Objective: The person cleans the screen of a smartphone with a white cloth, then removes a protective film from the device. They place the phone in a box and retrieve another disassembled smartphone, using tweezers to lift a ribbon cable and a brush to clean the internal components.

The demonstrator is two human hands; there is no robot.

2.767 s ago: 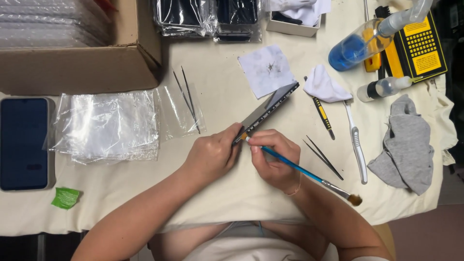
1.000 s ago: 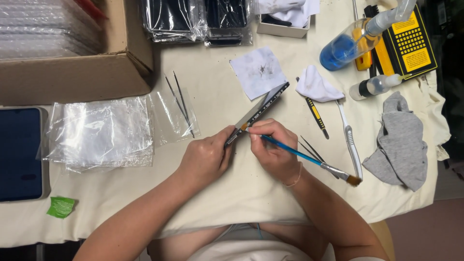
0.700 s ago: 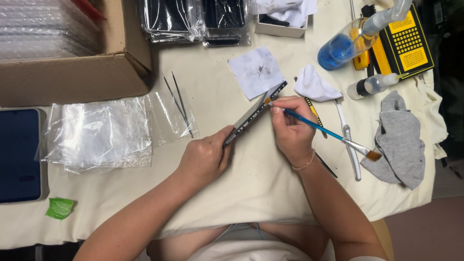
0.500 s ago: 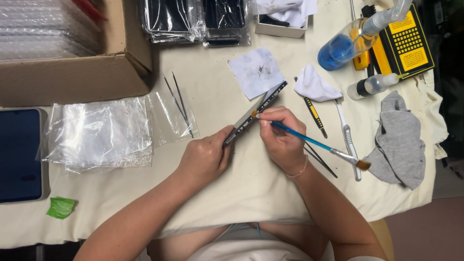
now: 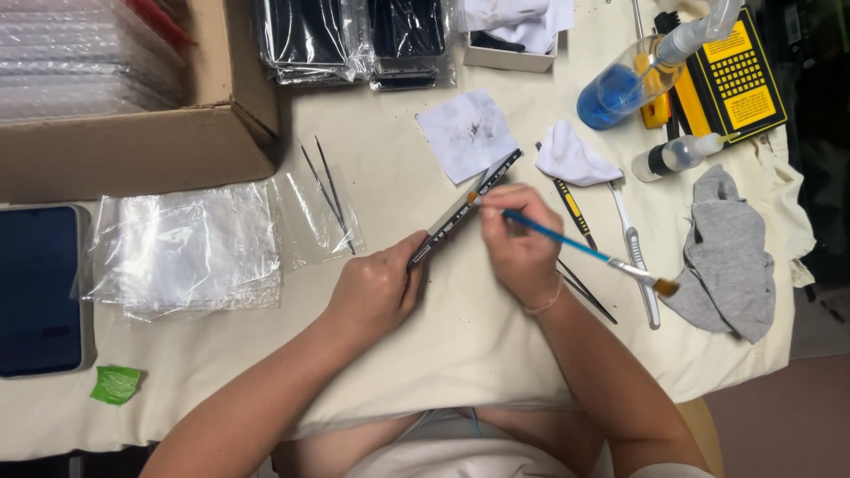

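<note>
A brown box [image 5: 177, 133] sits top left. Clear bags [image 5: 186, 243] lie below it. A dark screen [image 5: 40, 288], maybe a phone, lies far left.

Cloth-covered table [image 5: 478, 336] — plastic bags [image 5: 186, 243], tweezers [image 5: 329, 190], grey rag [image 5: 722, 252].

Cut off at the edges, covered under the hands

The cardboard box [image 5: 133, 150] and the dark-screened phone [image 5: 40, 288] run past the frame. The right hand [image 5: 522, 243] covers part of the slim dark strip [image 5: 465, 208]; its fine markings are too small to tell.
</note>
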